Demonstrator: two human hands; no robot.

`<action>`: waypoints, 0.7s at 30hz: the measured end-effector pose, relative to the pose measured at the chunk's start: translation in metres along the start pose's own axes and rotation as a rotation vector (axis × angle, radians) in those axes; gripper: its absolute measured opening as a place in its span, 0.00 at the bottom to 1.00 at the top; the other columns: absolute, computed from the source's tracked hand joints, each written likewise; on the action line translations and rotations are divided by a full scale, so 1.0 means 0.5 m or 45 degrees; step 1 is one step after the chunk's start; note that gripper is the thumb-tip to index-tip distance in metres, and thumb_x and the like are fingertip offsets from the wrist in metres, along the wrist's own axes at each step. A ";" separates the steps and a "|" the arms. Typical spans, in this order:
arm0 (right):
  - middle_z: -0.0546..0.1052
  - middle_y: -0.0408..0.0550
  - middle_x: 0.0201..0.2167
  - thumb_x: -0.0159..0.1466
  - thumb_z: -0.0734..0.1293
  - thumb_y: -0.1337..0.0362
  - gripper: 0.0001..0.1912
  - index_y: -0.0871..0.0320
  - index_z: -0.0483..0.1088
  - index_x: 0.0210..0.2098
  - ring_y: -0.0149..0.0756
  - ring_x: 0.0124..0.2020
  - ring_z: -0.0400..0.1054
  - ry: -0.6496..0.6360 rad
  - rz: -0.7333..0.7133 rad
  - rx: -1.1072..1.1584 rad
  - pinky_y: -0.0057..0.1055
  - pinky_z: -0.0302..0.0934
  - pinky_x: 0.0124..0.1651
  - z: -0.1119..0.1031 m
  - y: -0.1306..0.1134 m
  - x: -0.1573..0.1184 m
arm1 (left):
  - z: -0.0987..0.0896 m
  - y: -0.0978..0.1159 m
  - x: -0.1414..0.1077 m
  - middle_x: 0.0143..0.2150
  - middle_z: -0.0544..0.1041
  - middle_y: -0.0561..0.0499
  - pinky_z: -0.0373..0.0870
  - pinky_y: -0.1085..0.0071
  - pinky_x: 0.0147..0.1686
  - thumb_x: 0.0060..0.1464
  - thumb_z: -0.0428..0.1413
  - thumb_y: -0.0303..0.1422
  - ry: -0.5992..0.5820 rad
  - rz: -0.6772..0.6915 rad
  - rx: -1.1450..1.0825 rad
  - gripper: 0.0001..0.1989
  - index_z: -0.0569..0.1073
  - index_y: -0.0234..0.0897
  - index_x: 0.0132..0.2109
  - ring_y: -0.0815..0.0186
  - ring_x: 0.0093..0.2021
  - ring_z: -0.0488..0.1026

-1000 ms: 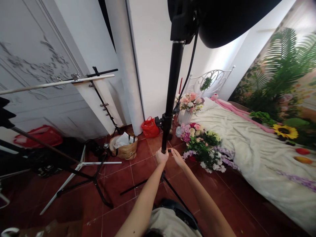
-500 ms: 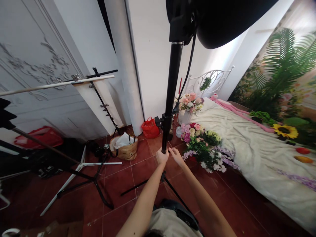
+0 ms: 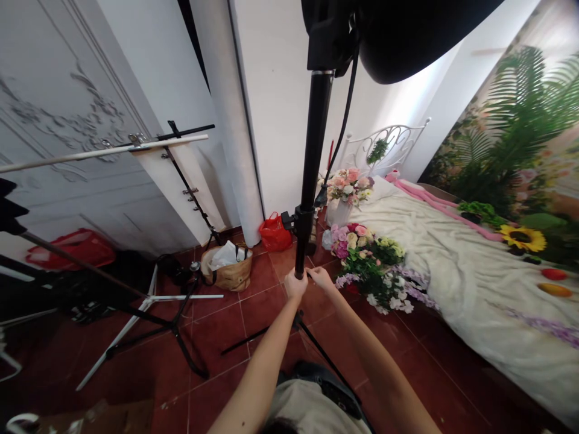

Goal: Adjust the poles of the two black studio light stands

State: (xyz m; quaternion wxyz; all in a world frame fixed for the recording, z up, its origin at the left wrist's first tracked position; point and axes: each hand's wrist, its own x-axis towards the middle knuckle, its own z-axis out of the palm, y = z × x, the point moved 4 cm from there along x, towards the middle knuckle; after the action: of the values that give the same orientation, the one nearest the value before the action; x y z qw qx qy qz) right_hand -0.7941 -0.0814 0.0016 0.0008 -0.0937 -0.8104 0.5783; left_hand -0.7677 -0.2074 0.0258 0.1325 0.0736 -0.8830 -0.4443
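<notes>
A black light stand (image 3: 315,138) rises in the middle, with a large black lamp head (image 3: 407,36) at its top and a cable hanging along its right side. My left hand (image 3: 295,284) is wrapped round the pole, below a black clamp collar (image 3: 298,220). Just right of the pole, my right hand (image 3: 320,278) has its fingers pinched together at a small dark part beside the pole, perhaps a knob, mostly hidden by the fingertips. The stand's thin black legs (image 3: 316,346) spread over the red tiles beneath my arms.
Right of the stand are artificial flowers (image 3: 371,259) and a bed with a cream blanket (image 3: 474,289). To the left stand a woven basket (image 3: 233,276), a red bag (image 3: 275,234), a white-legged stand (image 3: 181,298) and a backdrop crossbar (image 3: 172,142).
My right hand's fingers have closed in nearer to the pole and turned a little. My left hand keeps its grip. The view has shifted slightly.
</notes>
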 end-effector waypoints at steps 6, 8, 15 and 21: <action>0.71 0.51 0.43 0.60 0.59 0.53 0.18 0.54 0.68 0.45 0.38 0.43 0.65 -0.050 -0.536 -0.226 0.36 0.62 0.43 -0.034 -0.011 -0.073 | -0.001 0.003 0.001 0.28 0.77 0.44 0.62 0.75 0.26 0.52 0.50 0.40 -0.021 0.042 0.025 0.14 0.75 0.34 0.32 0.65 0.28 0.73; 0.69 0.50 0.48 0.63 0.57 0.55 0.18 0.50 0.65 0.50 0.40 0.48 0.62 -0.107 -0.631 -0.363 0.39 0.60 0.47 -0.048 -0.011 -0.089 | -0.003 0.004 0.001 0.28 0.77 0.43 0.62 0.74 0.26 0.52 0.51 0.40 -0.012 0.037 0.022 0.14 0.75 0.34 0.32 0.64 0.28 0.73; 0.67 0.49 0.51 0.60 0.61 0.64 0.17 0.50 0.67 0.49 0.41 0.51 0.59 -0.203 -0.852 -0.793 0.39 0.54 0.52 -0.068 -0.050 -0.068 | 0.001 0.001 0.001 0.27 0.77 0.44 0.61 0.74 0.26 0.52 0.51 0.41 -0.036 0.037 -0.001 0.15 0.75 0.34 0.33 0.65 0.27 0.73; 0.74 0.53 0.37 0.55 0.62 0.71 0.12 0.59 0.71 0.38 0.42 0.44 0.63 -0.368 -0.825 -1.157 0.35 0.56 0.45 -0.040 -0.102 -0.042 | -0.001 0.002 -0.001 0.26 0.76 0.44 0.61 0.75 0.26 0.52 0.50 0.40 -0.090 0.012 -0.065 0.15 0.75 0.32 0.34 0.65 0.27 0.72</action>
State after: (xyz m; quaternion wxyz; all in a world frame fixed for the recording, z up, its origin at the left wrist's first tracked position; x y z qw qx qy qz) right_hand -0.7788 -0.0818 0.0583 0.0268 0.2484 -0.9567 0.1494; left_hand -0.7672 -0.2070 0.0270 0.1051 0.0502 -0.8759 -0.4682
